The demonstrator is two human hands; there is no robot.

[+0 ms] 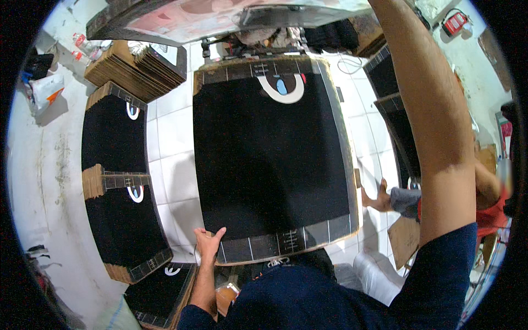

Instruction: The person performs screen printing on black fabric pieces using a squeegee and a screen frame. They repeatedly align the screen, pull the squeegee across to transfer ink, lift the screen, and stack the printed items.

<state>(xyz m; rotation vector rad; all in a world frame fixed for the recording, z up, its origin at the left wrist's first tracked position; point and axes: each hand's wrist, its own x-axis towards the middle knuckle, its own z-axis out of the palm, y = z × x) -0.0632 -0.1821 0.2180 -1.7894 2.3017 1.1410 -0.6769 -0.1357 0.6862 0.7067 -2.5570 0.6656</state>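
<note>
My left hand (209,239) grips the lower left edge of a large board (286,245) covered with a black sheet (264,165), its thumb on top. The sheet bears a white, blue and red eye shape (280,88) near its far end. My right arm (440,126) is raised up the right side and runs out of the top of the picture; its hand is out of sight. A pink-stained framed panel (231,16) hangs over the board's far end, near where that arm leaves the view.
At left, black boards (113,217) with similar eye shapes lie beside a cardboard stack (132,71). More black boards (396,132) are at right, where a person in red (489,214) is partly hidden, a bare foot (377,198) showing. A red extinguisher (454,23) is at top right.
</note>
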